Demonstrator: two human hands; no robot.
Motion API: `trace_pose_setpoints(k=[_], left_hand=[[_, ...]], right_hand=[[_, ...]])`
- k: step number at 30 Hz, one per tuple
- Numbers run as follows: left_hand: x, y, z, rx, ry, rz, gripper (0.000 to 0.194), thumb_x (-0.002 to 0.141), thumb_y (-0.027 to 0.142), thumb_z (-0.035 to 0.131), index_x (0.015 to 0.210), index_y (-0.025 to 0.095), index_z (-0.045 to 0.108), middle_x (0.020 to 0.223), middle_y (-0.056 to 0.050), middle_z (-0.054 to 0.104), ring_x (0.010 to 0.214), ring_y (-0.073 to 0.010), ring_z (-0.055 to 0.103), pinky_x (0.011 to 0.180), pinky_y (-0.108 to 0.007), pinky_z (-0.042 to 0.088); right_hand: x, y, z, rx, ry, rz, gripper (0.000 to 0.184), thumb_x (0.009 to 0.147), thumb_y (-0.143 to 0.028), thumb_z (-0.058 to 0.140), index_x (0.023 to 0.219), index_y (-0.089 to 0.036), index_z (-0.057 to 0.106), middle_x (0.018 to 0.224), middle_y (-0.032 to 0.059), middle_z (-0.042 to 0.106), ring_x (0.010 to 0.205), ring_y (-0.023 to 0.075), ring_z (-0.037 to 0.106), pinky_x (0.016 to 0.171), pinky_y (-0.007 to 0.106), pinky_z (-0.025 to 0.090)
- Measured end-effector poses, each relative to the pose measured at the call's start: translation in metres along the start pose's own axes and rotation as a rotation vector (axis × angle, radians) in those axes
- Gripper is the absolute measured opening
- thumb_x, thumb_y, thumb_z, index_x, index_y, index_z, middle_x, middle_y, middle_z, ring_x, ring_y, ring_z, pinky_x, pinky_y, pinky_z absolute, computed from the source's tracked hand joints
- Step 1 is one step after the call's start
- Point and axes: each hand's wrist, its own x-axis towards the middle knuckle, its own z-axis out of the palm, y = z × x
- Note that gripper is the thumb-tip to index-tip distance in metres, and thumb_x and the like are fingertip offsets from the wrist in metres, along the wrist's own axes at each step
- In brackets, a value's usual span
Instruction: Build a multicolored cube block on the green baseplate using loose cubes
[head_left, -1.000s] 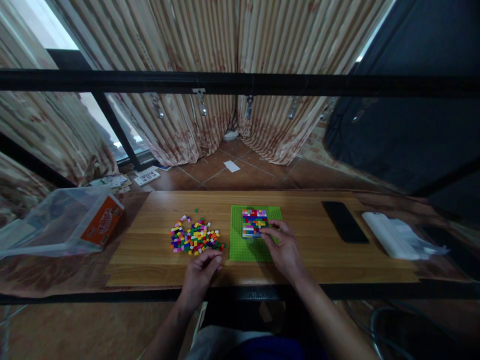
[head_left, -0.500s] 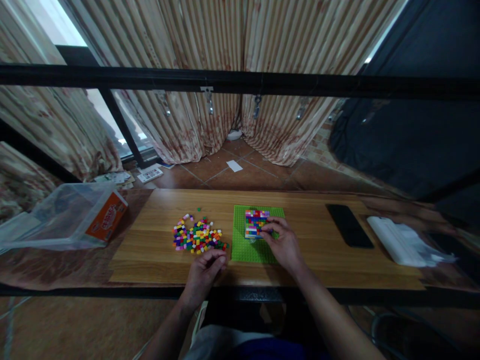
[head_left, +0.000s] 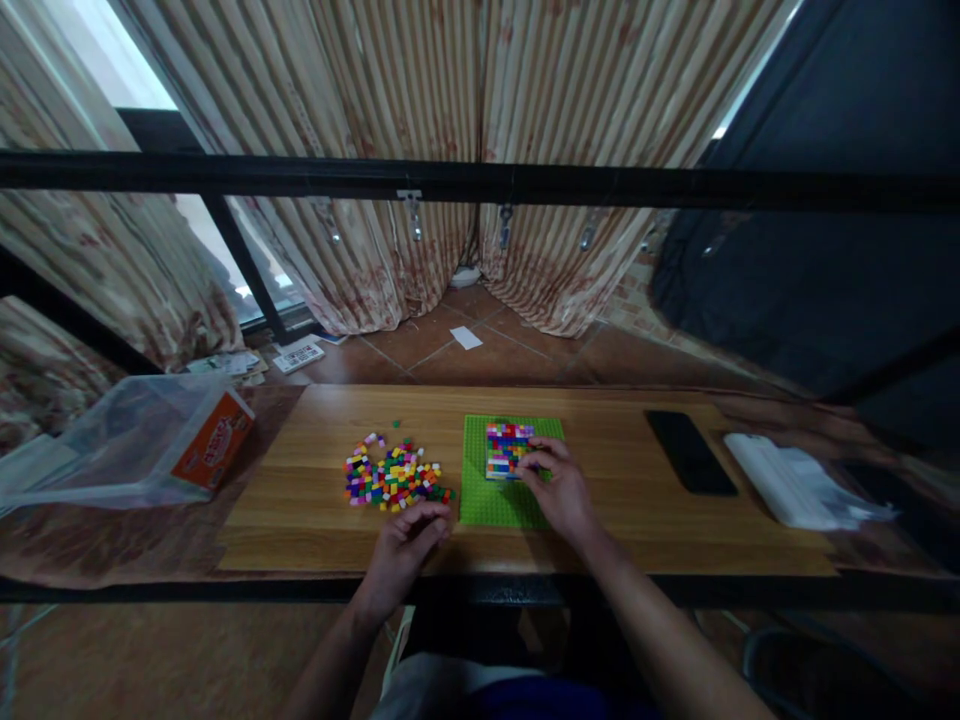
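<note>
A green studded baseplate lies on the table in front of me. On it stands a block of many-coloured toy bricks, built up in rows. My right hand reaches in from the right, thumb and forefinger pinched at the block's right edge; whatever is between the fingertips is hidden. To the left is a loose heap of small toy bricks in mixed colours. Just at the near side of that heap, my left hand rests low over the table with its fingers curled together. I cannot make out what they hold.
The wooden tabletop carries a black phone on the right. Beyond it lies a white packet with clear plastic. A clear plastic bin with an orange label stands at left. A dark rail crosses behind the table.
The view has shifted slightly, so the scene sits a little lower and to the left. Both hands keep nearly the same places, the right one still at the block's right edge.
</note>
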Motion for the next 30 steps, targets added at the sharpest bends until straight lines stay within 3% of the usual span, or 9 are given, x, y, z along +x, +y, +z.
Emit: trace_pose_setpoints(k=[3, 8, 10, 14, 19, 23, 30], left_hand=[[-0.001, 0.000, -0.002, 0.004, -0.024, 0.025, 0.026, 0.072, 0.039, 0.077, 0.087, 0.018, 0.074, 0.083, -0.003, 0.064, 0.075, -0.0144, 0.056, 0.069, -0.024, 0.046], [0.000, -0.004, -0.002, -0.033, -0.035, 0.020, 0.028, 0.074, 0.040, 0.075, 0.089, 0.017, 0.073, 0.076, -0.002, 0.064, 0.071, -0.0136, 0.056, 0.068, -0.025, 0.046], [0.001, -0.005, -0.001, -0.075, -0.028, 0.006, 0.029, 0.073, 0.040, 0.077, 0.088, 0.017, 0.072, 0.076, -0.002, 0.065, 0.071, -0.0134, 0.057, 0.068, -0.025, 0.046], [0.000, -0.003, 0.000, -0.162, -0.021, -0.033, 0.036, 0.070, 0.041, 0.080, 0.093, 0.016, 0.070, 0.083, -0.004, 0.068, 0.070, -0.0125, 0.059, 0.069, -0.026, 0.047], [-0.001, -0.001, -0.001, -0.198, -0.014, -0.066, 0.040, 0.069, 0.041, 0.081, 0.098, 0.016, 0.068, 0.087, -0.004, 0.070, 0.071, -0.0124, 0.061, 0.071, -0.026, 0.049], [0.000, -0.002, -0.002, -0.190, -0.028, -0.056, 0.041, 0.069, 0.044, 0.081, 0.096, 0.016, 0.068, 0.080, -0.001, 0.068, 0.068, -0.0115, 0.059, 0.068, -0.025, 0.047], [0.000, 0.001, 0.000, -0.027, -0.041, 0.051, 0.031, 0.078, 0.045, 0.071, 0.086, 0.015, 0.070, 0.075, 0.000, 0.061, 0.066, -0.0109, 0.051, 0.061, -0.022, 0.041]], right_hand=[[-0.007, -0.001, -0.002, 0.009, 0.036, -0.015, 0.012, 0.084, -0.034, 0.066, 0.079, -0.024, 0.072, 0.115, 0.0074, 0.061, 0.108, 0.0236, 0.060, 0.098, 0.043, 0.046], [-0.030, -0.012, 0.001, -0.004, 0.174, -0.012, 0.018, 0.091, -0.034, 0.058, 0.090, -0.023, 0.071, 0.110, 0.0089, 0.064, 0.107, 0.0235, 0.061, 0.096, 0.044, 0.048], [-0.042, -0.021, 0.006, -0.003, 0.147, -0.019, 0.017, 0.092, -0.032, 0.057, 0.092, -0.023, 0.071, 0.109, 0.0083, 0.065, 0.105, 0.0227, 0.062, 0.096, 0.043, 0.048], [-0.063, -0.041, 0.021, 0.030, -0.030, -0.019, 0.017, 0.094, -0.028, 0.054, 0.095, -0.026, 0.071, 0.108, 0.0070, 0.066, 0.103, 0.0213, 0.063, 0.093, 0.040, 0.051], [-0.073, -0.060, 0.037, 0.064, -0.208, -0.027, 0.021, 0.093, -0.023, 0.054, 0.104, -0.029, 0.070, 0.110, 0.0047, 0.066, 0.105, 0.0198, 0.063, 0.092, 0.037, 0.053], [-0.072, -0.064, 0.051, 0.045, -0.219, -0.089, 0.024, 0.092, -0.019, 0.056, 0.108, -0.029, 0.069, 0.111, 0.0045, 0.067, 0.105, 0.0197, 0.062, 0.092, 0.037, 0.053], [-0.071, -0.061, 0.070, -0.076, -0.126, -0.233, 0.018, 0.090, -0.020, 0.060, 0.102, -0.027, 0.072, 0.109, 0.0055, 0.068, 0.101, 0.0210, 0.063, 0.089, 0.038, 0.053]])
